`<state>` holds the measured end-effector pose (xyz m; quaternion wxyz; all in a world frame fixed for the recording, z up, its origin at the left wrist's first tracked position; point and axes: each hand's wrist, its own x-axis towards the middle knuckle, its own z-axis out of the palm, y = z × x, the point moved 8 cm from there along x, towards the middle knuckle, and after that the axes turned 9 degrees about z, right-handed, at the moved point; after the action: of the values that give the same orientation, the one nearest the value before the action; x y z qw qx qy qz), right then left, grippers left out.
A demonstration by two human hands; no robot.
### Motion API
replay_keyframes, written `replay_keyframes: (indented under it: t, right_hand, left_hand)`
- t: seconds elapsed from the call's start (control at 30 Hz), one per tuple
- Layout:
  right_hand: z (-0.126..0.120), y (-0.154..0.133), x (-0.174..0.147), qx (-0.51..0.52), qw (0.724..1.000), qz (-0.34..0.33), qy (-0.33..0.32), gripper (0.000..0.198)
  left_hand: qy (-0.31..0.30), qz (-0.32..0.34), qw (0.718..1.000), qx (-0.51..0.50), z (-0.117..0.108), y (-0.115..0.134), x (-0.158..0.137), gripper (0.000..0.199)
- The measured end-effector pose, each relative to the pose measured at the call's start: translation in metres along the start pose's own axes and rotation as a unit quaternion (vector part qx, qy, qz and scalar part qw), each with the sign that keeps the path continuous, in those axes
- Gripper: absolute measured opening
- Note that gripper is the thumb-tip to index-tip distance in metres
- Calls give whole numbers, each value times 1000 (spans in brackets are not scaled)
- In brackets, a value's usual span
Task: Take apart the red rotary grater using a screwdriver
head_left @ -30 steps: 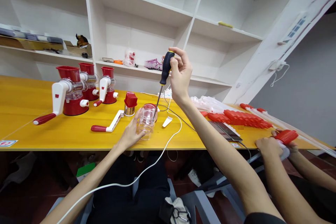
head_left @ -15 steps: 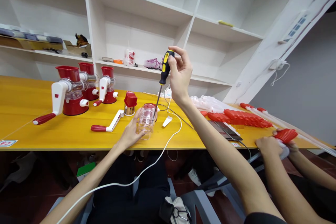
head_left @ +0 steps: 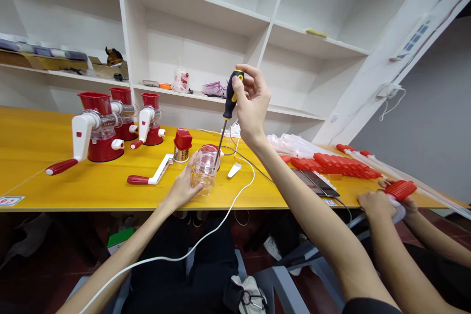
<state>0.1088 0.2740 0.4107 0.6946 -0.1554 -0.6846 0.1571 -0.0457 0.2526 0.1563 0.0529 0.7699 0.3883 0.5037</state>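
Note:
My right hand (head_left: 253, 103) grips the black-and-yellow handle of a screwdriver (head_left: 230, 100) by its upper end. The screwdriver leans slightly, and its shaft runs down into the clear plastic grater body (head_left: 204, 170), which lies on the table with a red part behind it. Where the tip ends inside is hard to make out. Fingers and thumb of my left hand (head_left: 186, 184) clasp the clear body from its left side. Close by on the left are a white crank handle (head_left: 160, 169) with a red grip and a red hopper (head_left: 183, 138) standing on a metal grating drum (head_left: 181, 154).
Several assembled red-and-white rotary graters (head_left: 105, 130) stand at the left of the yellow table (head_left: 55, 181). A white cable (head_left: 243, 189) crosses right of the body. A tablet (head_left: 316, 184) and red corrugated pieces (head_left: 331, 164) lie to the right, near a co-worker's hands (head_left: 379, 203).
The screwdriver handle has turned about its axis, and my right thumb has shifted across it. My left hand and the clear body stay in place.

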Motion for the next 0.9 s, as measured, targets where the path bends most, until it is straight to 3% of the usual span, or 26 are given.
replay_keyframes:
  t: [0.17,0.4,0.7,0.9]
  right_hand:
    - [1,-2,-1,15,1000,-19,-7,42]
    - [-3,4,-1,-16,999,22,33,37]
    - [3,-4,-1,14,1000,-10,-14,40]
    - [3,-4,-4,9,1000,28,7,38]
  left_hand:
    - [-2,3,1000,-14,1,0,1,98]
    - [0,-3,1000,-2,1,-1,0,98]
    - [-4,-6,1000,0,1,-1,0,98]
    - [-3,-5,1000,-4,0,3,1,97]
